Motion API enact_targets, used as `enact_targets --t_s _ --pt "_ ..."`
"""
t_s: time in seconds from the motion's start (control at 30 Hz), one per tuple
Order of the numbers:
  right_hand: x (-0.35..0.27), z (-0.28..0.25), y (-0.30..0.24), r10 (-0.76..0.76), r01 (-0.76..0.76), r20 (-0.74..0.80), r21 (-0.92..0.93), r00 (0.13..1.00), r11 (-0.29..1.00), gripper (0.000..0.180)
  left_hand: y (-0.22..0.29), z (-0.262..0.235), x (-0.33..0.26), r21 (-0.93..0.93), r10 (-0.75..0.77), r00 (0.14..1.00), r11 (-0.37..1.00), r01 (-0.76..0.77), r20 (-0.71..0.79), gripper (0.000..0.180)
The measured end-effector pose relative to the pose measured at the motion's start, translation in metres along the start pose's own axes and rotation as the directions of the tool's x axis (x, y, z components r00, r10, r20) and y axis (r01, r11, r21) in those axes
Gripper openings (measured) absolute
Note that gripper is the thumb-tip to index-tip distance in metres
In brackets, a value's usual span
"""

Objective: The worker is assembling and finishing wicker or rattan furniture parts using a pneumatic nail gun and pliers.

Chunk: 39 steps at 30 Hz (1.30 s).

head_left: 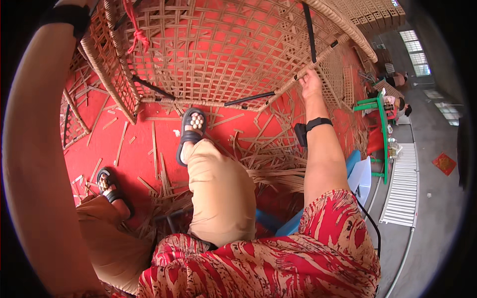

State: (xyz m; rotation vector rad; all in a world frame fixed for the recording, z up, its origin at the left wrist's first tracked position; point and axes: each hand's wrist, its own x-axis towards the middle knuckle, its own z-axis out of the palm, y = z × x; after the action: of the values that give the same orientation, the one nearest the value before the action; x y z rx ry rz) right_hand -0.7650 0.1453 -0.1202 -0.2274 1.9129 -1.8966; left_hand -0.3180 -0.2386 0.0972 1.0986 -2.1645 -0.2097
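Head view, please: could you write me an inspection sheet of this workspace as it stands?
Surface: red floor mat, grey concrete beyond it at right.
Job's things: large woven cane frame standing tilted in front of the person, black bars across it, red cord tied at its top left.
Clutter: loose cane strips scattered over the mat.
Hands: right hand grips the frame's lower right rim; left hand out of view, forearm raised at the left edge.
Cables: thin black cable by the blue seat.
Surroundings: green table, people seated near it.
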Motion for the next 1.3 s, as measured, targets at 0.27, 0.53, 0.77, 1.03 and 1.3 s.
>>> enact_targets --t_s 0.27,0.53,0.77,1.03,1.3 --pt "-0.067 0.121 -0.039 -0.259 0.277 0.233 -0.048 0.937 0.960 0.038 -0.280 -0.089 0.095 0.076 0.187 0.968 0.976 -0.202 0.169 0.046" --pt "-0.094 0.151 -0.109 -0.394 0.418 0.346 0.004 0.851 0.908 0.067 -0.286 -0.086 -0.004 0.126 -0.120 0.991 0.986 0.112 0.058 0.029" --pt "-0.104 0.222 -0.143 -0.536 0.532 0.474 0.156 0.699 0.832 0.044 -0.401 -0.124 -0.035 0.178 0.018 0.997 0.983 -0.031 0.073 0.032" --pt "-0.130 0.244 -0.156 -0.574 0.542 0.492 0.224 0.654 0.810 0.047 -0.396 -0.130 -0.062 0.442 0.183 0.982 0.879 -0.181 0.037 0.031" --pt "-0.148 0.273 -0.162 -0.502 0.537 0.531 0.101 0.682 0.837 0.056 -0.402 -0.142 -0.117 0.006 -0.236 0.950 0.970 0.243 -0.205 0.042"
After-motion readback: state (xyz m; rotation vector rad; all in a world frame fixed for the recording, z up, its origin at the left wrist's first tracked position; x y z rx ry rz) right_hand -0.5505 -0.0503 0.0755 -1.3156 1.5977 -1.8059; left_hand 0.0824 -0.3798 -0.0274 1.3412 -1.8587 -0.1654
